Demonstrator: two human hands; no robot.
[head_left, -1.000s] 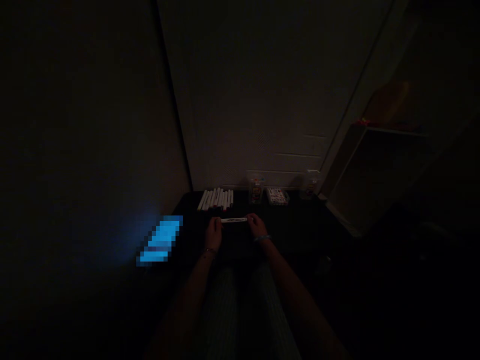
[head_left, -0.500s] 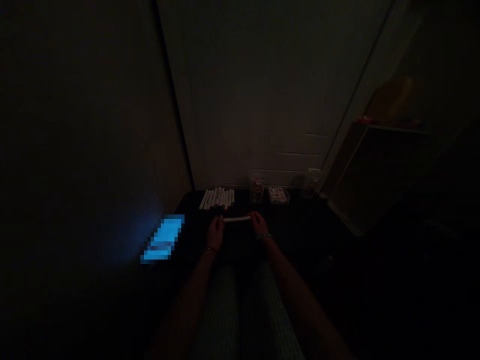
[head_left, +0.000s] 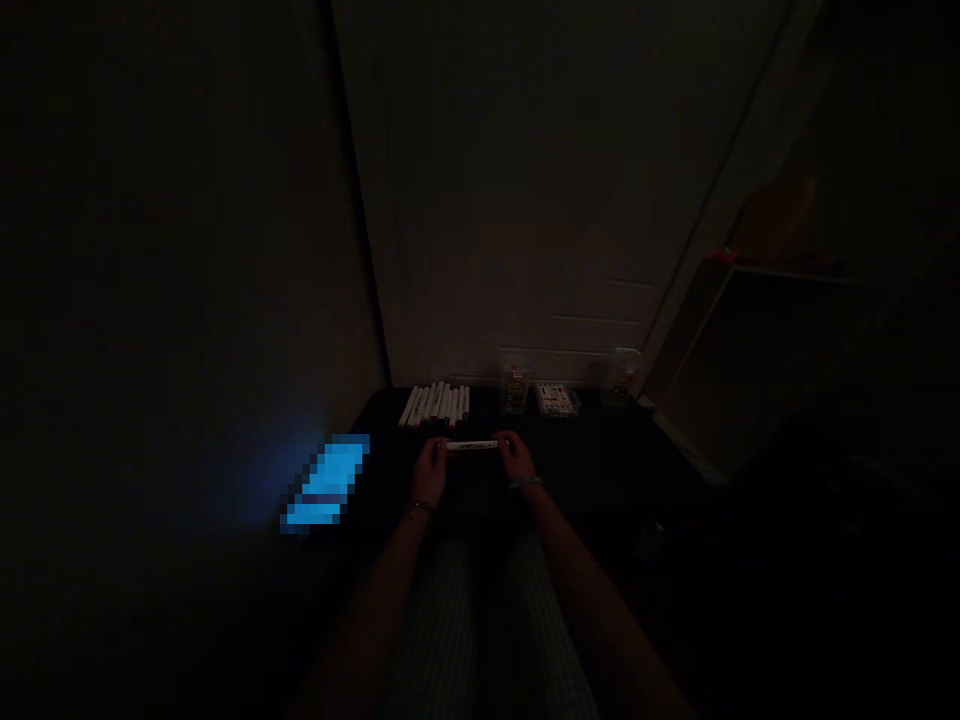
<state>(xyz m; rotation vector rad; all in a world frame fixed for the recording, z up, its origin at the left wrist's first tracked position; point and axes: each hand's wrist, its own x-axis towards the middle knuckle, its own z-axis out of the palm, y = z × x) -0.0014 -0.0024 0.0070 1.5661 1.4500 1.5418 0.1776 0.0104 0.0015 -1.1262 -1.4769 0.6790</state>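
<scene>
A white marker (head_left: 472,445) lies level between my hands, with dark print along its barrel. My left hand (head_left: 430,472) is closed on its left end, and my right hand (head_left: 517,461) pinches the right end. Behind them, a row of several white markers (head_left: 435,404) rests on the dark table (head_left: 600,460). The lighting is very dim, so fine finger detail and the marker's tips are hard to make out.
A clear container (head_left: 514,388), a white patterned case (head_left: 556,400) and another clear container (head_left: 622,376) stand along the wall. A glowing, pixelated screen (head_left: 328,482) is at the left. A shelf unit (head_left: 720,340) stands at the right.
The marker appears to have turned about its length, so dark print now shows on it. Both hands keep their hold. The whole view has shifted slightly.
</scene>
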